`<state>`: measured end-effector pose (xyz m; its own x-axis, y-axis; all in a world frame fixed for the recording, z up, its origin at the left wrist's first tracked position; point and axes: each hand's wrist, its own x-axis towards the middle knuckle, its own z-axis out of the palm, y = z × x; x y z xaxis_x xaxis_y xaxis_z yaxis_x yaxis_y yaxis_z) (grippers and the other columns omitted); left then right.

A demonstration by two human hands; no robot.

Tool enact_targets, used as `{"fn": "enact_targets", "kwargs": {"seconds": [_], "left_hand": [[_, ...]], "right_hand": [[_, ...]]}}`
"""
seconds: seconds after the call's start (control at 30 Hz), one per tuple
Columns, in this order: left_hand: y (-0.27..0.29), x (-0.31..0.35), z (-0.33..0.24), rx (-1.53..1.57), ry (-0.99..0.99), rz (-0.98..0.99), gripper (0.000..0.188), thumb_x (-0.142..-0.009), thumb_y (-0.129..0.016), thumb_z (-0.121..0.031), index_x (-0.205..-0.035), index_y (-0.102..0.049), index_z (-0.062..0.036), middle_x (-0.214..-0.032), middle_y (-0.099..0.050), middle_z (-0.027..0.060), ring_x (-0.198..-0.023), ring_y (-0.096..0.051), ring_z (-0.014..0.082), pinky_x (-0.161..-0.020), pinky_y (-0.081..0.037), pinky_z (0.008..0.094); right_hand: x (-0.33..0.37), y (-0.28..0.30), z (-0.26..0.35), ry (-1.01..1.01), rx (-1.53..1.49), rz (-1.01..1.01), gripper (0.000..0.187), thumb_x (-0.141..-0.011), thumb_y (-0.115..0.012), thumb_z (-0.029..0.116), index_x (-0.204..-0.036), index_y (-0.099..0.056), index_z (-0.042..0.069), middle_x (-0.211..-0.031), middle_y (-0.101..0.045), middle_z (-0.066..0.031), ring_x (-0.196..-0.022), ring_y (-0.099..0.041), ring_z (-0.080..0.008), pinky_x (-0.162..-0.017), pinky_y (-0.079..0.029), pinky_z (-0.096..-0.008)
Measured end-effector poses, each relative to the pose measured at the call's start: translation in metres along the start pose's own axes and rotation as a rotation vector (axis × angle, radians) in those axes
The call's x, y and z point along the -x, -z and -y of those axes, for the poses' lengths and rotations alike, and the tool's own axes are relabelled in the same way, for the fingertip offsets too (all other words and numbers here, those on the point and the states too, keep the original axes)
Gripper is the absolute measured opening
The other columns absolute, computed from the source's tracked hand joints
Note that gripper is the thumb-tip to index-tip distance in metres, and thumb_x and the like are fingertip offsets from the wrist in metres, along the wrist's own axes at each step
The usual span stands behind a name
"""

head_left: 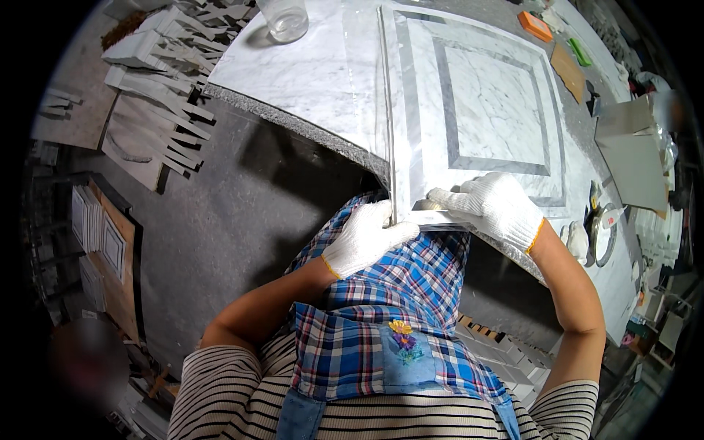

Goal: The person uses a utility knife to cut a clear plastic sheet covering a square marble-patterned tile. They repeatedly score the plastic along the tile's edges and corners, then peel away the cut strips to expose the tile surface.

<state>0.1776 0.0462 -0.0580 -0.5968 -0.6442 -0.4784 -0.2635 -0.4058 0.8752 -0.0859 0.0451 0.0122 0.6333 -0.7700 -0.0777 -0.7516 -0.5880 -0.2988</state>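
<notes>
The person's left hand [361,242], in a white knitted glove with a yellow-edged cuff, is resting at the near left corner of a white-veined marble panel with grey inlaid rectangular borders [495,110]. Its thumb is pointing right along the near edge, while the other fingers are bending toward the corner, leaving a narrow gap; whether they are gripping the edge I cannot tell. The left elbow is bending out to the side, with the forearm slanting up and inward.

The right hand [502,209], gloved alike, is lying back-upward over the panel's near edge, its fingers pointing left and partly curling. The foremost fingertips are meeting a small, tan, rounded object [427,205] just above a narrow white edge strip [434,218]; a firm hold on it cannot be made out. The right forearm is slanting down and outward to a bent elbow.

The panel is lying in front of the person's blue plaid apron [359,293], beside a white marble surface [308,81] bearing a clear drinking glass [287,26].
</notes>
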Motion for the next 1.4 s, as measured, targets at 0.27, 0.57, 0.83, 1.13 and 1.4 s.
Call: {"fn": "enact_targets", "kwargs": {"seconds": [0.27,0.57,0.83,1.13,1.4], "left_hand": [[0.001,0.002,0.001,0.034,0.010,0.020,0.033,-0.099,-0.072,-0.019,-0.121,-0.069,0.0050,-0.089,-0.069,0.0017,-0.075,-0.056,0.0037,-0.065,-0.046,0.0208],[-0.010,-0.001,-0.013,-0.133,-0.021,-0.172,0.055,-0.091,-0.078,-0.038,-0.125,-0.068,0.0050,-0.112,-0.076,0.0194,-0.103,-0.072,0.0263,-0.093,-0.054,0.0366],[-0.008,-0.004,-0.020,-0.283,0.164,-0.335,0.057,-0.094,-0.069,-0.050,-0.115,-0.070,0.0020,-0.105,-0.075,0.0220,-0.100,-0.071,0.0328,-0.091,-0.053,0.0402],[0.047,0.033,0.044,-0.552,-0.183,-0.731,0.026,-0.098,-0.065,-0.023,-0.115,-0.069,-0.0034,-0.103,-0.072,0.0172,-0.090,-0.070,0.0307,-0.087,-0.055,0.0414],[-0.002,0.035,0.001,0.182,0.168,0.087,0.026,-0.104,-0.065,-0.024,-0.104,-0.070,0.0021,-0.082,-0.072,0.0101,-0.067,-0.067,0.0136,-0.058,-0.051,0.0248]], "right_hand": [[0.012,-0.001,0.002,-0.207,-0.379,0.017,0.036,-0.095,-0.072,0.020,-0.131,-0.073,0.016,-0.099,-0.077,-0.0131,-0.086,-0.074,-0.0323,-0.077,-0.059,-0.0375],[0.083,-0.034,0.030,-0.785,-0.716,-0.416,0.042,-0.101,-0.069,0.017,-0.139,-0.066,0.001,-0.125,-0.075,-0.0131,-0.104,-0.071,-0.0177,-0.088,-0.056,-0.0311],[0.100,-0.058,0.085,-0.892,-0.758,-0.538,0.044,-0.098,-0.070,0.010,-0.140,-0.065,-0.001,-0.123,-0.076,-0.0146,-0.103,-0.070,-0.0141,-0.091,-0.056,-0.0291],[0.108,-0.075,0.097,-0.914,-0.635,-0.637,0.055,-0.095,-0.076,0.014,-0.145,-0.059,0.000,-0.120,-0.076,-0.0178,-0.104,-0.072,-0.0168,-0.090,-0.056,-0.0295],[0.098,-0.068,0.097,-0.883,-0.507,-0.724,0.035,-0.094,-0.075,0.019,-0.127,-0.072,0.008,-0.116,-0.076,-0.0152,-0.104,-0.075,-0.0289,-0.091,-0.058,-0.0348]]}}
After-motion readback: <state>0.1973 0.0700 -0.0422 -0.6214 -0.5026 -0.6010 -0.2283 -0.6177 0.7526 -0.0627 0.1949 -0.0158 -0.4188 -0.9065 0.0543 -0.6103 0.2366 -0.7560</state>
